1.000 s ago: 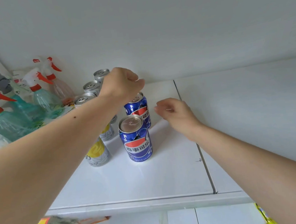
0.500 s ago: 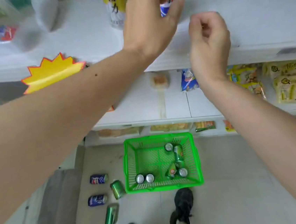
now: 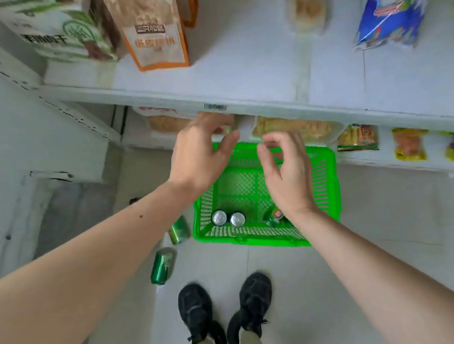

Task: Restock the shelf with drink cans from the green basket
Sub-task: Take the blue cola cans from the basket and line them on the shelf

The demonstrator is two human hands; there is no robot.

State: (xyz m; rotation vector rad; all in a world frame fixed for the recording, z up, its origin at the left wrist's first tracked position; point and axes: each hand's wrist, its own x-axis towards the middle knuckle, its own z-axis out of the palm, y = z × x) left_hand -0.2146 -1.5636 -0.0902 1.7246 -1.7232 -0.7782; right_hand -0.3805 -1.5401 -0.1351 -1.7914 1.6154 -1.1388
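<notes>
Below me on the pale tiled floor (image 3: pixel 369 255) sits the green plastic mesh basket (image 3: pixel 330 177), two silver-topped drink cans (image 3: pixel 219 218) upright inside. Both my left hand (image 3: pixel 200 151) and right hand (image 3: pixel 286 171) hover above it, fingers loosely spread, holding nothing.

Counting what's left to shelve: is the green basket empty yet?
Not empty. The green basket still holds two upright cans showing silver tops, plus one more can partly hidden by the right hand.
</notes>
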